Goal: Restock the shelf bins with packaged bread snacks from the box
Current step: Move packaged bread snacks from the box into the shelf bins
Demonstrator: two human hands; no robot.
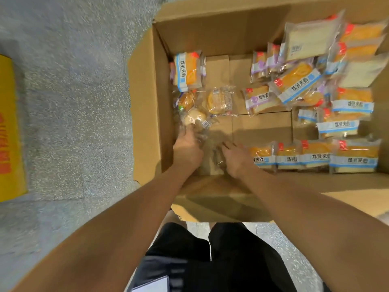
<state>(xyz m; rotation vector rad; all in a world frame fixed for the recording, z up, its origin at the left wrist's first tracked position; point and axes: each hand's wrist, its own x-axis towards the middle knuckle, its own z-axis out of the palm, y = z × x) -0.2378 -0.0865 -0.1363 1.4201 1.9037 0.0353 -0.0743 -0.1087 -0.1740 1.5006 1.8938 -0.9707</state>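
An open cardboard box (pixel 147 102) stands on the floor in front of me. Several packaged bread snacks lie in it: blue-labelled ones along the near right (pixel 315 157), a heap at the far right (pixel 328 66), and one at the left wall (pixel 189 70). Clear-wrapped round buns (pixel 219 100) lie at the left. My left hand (pixel 187 148) reaches down by the left wall and grips a clear-wrapped bun (pixel 194 119). My right hand (pixel 237 159) lies beside it with fingers spread on crinkled clear wrapping (pixel 216 152) on the box bottom.
Grey speckled floor (pixel 73 102) surrounds the box. A yellow carton (pixel 9 127) with red print lies at the far left. The box's near flap (pixel 221 199) folds toward my legs. No shelf bins show in view.
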